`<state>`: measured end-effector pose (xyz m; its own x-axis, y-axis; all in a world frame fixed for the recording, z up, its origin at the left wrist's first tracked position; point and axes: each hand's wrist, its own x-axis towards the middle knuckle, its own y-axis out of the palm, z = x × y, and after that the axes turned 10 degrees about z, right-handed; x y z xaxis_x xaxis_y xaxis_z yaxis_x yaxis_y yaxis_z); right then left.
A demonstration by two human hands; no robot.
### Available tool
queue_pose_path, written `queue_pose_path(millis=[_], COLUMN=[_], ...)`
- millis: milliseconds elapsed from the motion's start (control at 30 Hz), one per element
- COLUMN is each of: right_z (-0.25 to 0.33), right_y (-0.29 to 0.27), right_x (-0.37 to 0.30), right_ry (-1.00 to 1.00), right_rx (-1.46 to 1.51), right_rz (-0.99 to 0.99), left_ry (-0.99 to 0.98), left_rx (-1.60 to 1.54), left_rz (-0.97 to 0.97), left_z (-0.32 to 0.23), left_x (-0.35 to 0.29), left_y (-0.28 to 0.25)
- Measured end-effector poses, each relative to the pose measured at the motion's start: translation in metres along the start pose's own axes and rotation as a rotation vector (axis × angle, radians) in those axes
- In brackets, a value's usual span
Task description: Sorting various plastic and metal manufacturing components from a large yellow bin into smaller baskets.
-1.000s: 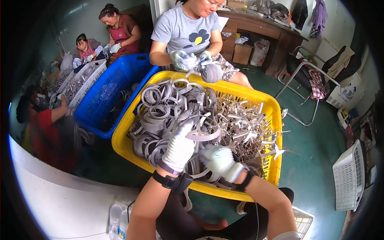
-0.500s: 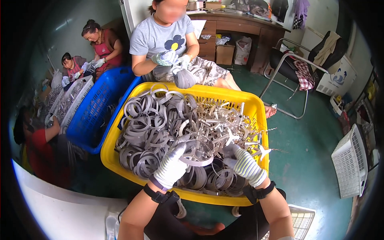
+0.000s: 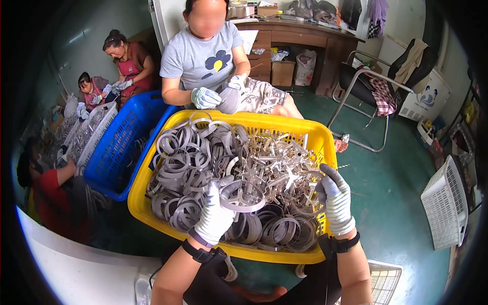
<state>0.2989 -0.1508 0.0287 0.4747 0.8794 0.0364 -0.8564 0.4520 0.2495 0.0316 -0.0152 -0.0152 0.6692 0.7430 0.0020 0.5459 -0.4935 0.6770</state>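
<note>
My left hand (image 3: pixel 213 216), in a striped knit glove with grey fingertips, is closed on a grey metal ring (image 3: pixel 244 208), held tilted above the pile. A bracket seems to show within the ring, but whether it is fixed there I cannot tell. By the right rim of the yellow basket (image 3: pixel 147 212), my gloved right hand (image 3: pixel 336 201) has its fingers apart; nothing clear shows between them. Grey rings (image 3: pixel 175 168) fill the basket's left and front. Shiny three-armed metal brackets (image 3: pixel 284 175), some with twisted wire ends, are heaped at its right.
Across the basket sits a gloved co-worker (image 3: pixel 203 61) holding a bundle of grey rings (image 3: pixel 230 101). A blue basket (image 3: pixel 104 175) adjoins at left, with more people beyond. A metal-framed chair (image 3: pixel 356 96) and a white basket (image 3: pixel 443 206) stand at right.
My right hand has moved right, from over the brackets to the basket's right rim. My left hand and its ring shifted slightly left. The co-worker's hands moved apart around the ring bundle.
</note>
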Motion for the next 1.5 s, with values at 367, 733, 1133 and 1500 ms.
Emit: queue_pose_path(millis=[367,733,1133,1500], right_z=[-0.067,-0.042,-0.049,-0.047], right_y=[-0.030,0.029,0.042,0.046], right_x=[0.027,0.002,-0.004,-0.008], right_ry=[-0.279,0.026,0.088,0.258], right_rx=[-1.322,0.090,-0.316,-0.213], right_rz=[0.154,0.166,0.332,0.385], left_ry=[-0.007,-0.141,-0.372,-0.279], left_rx=[0.025,0.231,0.136,0.253], left_rz=[0.079,0.242,0.281,0.300], left_z=[-0.002,0.023,0.018,0.016], left_x=[0.001,-0.006,-0.006,-0.007], left_y=[0.016,0.025,0.026,0.025])
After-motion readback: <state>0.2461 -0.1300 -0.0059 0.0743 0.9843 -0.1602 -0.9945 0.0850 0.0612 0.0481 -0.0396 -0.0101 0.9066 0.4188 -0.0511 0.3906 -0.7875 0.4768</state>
